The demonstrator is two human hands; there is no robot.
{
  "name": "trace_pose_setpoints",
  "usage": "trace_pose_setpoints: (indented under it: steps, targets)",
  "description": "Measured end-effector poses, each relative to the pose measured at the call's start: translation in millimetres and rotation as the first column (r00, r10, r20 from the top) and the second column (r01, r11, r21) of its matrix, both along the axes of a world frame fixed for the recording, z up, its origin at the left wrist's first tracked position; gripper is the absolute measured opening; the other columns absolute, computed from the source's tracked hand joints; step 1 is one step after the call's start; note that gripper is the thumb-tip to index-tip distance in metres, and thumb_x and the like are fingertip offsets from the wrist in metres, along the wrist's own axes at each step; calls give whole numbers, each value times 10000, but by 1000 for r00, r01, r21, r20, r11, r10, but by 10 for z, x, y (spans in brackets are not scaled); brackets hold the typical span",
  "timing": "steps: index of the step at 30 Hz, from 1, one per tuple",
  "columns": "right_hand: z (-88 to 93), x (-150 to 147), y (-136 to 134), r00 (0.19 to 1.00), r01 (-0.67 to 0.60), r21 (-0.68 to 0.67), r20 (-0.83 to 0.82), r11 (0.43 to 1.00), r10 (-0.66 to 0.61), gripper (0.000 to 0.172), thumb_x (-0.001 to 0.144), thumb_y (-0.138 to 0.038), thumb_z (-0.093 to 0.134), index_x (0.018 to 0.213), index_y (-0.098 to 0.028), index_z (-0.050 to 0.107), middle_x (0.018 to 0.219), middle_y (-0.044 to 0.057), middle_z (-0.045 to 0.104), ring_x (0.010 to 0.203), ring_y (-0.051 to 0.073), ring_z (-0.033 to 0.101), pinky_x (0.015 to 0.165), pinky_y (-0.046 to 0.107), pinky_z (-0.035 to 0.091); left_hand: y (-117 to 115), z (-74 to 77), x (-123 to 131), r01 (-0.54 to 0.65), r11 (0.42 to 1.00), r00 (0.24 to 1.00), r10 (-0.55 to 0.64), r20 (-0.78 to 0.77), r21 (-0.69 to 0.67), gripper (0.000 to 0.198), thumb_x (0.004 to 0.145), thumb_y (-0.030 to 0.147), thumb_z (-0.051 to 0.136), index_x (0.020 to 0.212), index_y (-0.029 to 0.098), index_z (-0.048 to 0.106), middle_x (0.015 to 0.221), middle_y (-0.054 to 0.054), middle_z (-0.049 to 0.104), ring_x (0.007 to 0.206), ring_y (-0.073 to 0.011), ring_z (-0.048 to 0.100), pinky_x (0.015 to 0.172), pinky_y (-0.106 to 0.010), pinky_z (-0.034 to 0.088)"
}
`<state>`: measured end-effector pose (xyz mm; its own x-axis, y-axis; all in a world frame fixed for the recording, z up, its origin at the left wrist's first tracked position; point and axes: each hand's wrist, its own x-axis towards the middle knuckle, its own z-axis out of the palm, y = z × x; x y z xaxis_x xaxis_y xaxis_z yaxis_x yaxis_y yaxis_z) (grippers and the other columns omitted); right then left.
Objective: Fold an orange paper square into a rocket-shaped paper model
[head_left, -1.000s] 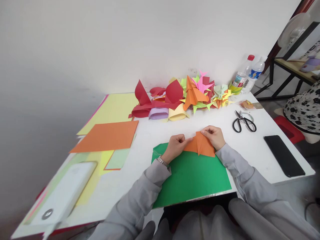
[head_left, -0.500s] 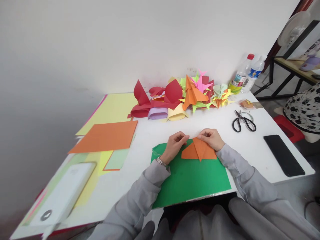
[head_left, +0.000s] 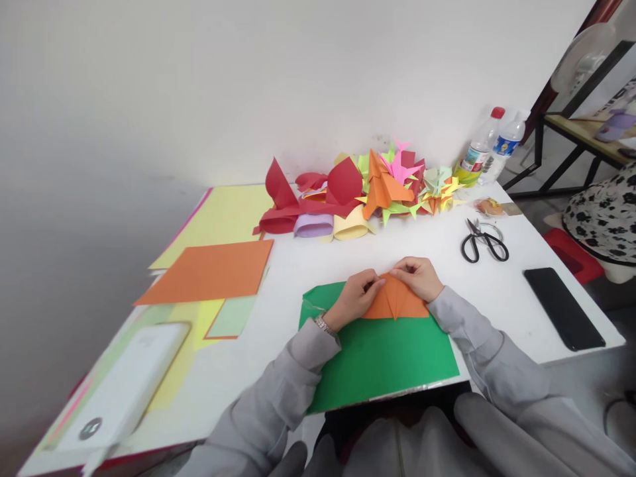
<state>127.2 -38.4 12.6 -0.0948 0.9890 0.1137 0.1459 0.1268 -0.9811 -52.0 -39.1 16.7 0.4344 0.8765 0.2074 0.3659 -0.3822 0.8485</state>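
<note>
A folded piece of orange paper [head_left: 396, 301] lies on a green board [head_left: 382, 361] at the table's front edge, its narrow point toward me. My left hand [head_left: 354, 298] is closed at its upper left side, thumb and fingers pinched at the paper and covering part of that wing. At the paper's top edge, my right hand [head_left: 418, 277] pinches with thumb and forefinger. Beyond the hands stand finished paper shapes, among them an orange paper plane [head_left: 382, 189].
Flat orange paper [head_left: 213, 271] and a white device [head_left: 126, 384] lie to the left. On the right are black-handled scissors [head_left: 484, 242] and a phone [head_left: 565, 308]. Plastic bottles [head_left: 479, 149] stand by the wall. Another person's patterned clothing [head_left: 603, 215] shows at far right.
My left hand has moved right and onto the left wing of the orange paper, closing on it. My right hand keeps its pinch at the top, with only a slight shift.
</note>
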Motion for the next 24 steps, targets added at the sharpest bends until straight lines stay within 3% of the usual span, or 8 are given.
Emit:
trace_pose_setpoints:
  steps: [7, 13, 16, 19, 21, 24]
  targets:
    - [-3, 29, 18, 998, 61, -15, -18, 998, -62, 259, 661, -434, 705, 665, -176, 675, 580, 16, 645, 525, 136, 538, 519, 267, 439, 17, -54, -13, -171, 985, 985, 171, 10, -22, 531, 782, 499, 547, 469, 191, 247, 479, 54, 218, 476, -81, 216, 468, -254, 187]
    - [32, 39, 22, 995, 32, -63, -90, 998, -38, 247, 641, -412, 720, 655, -170, 672, 611, 21, 661, 553, 138, 562, 546, 269, 452, 17, -37, -40, -275, 960, 960, 277, 32, -47, 554, 797, 472, 542, 461, 191, 203, 479, 56, 177, 467, -77, 193, 459, -251, 181]
    - [35, 22, -1, 997, -28, -82, -73, 996, 22, 252, 636, -411, 729, 649, -165, 674, 577, 7, 642, 521, 121, 528, 517, 255, 423, 7, 17, -47, -197, 972, 967, 214, 135, -129, 424, 783, 449, 576, 500, 177, 414, 495, 43, 374, 488, -88, 341, 483, -229, 294]
    - [26, -11, -30, 992, -124, -94, -38, 988, 120, 279, 642, -435, 727, 656, -161, 679, 554, -2, 624, 505, 114, 506, 505, 251, 403, -10, 38, -36, 22, 982, 976, 19, 215, -189, 303, 736, 431, 645, 633, 153, 581, 632, -5, 551, 579, -114, 465, 538, -235, 369]
    - [23, -23, -37, 985, -172, -81, -28, 982, 170, 308, 657, -472, 710, 676, -165, 687, 604, 8, 647, 557, 128, 541, 551, 261, 428, -24, 25, -21, 110, 979, 978, -76, 194, -172, 305, 725, 410, 668, 602, 142, 588, 618, -6, 539, 583, -112, 454, 540, -235, 358]
    - [28, -5, -20, 988, -151, -58, -41, 987, 149, 374, 738, -535, 615, 749, -170, 700, 695, 25, 667, 662, 148, 585, 637, 274, 455, -39, -4, -7, 107, 982, 984, -82, 157, -155, 376, 756, 402, 641, 518, 142, 511, 539, 28, 429, 534, -90, 368, 506, -230, 299]
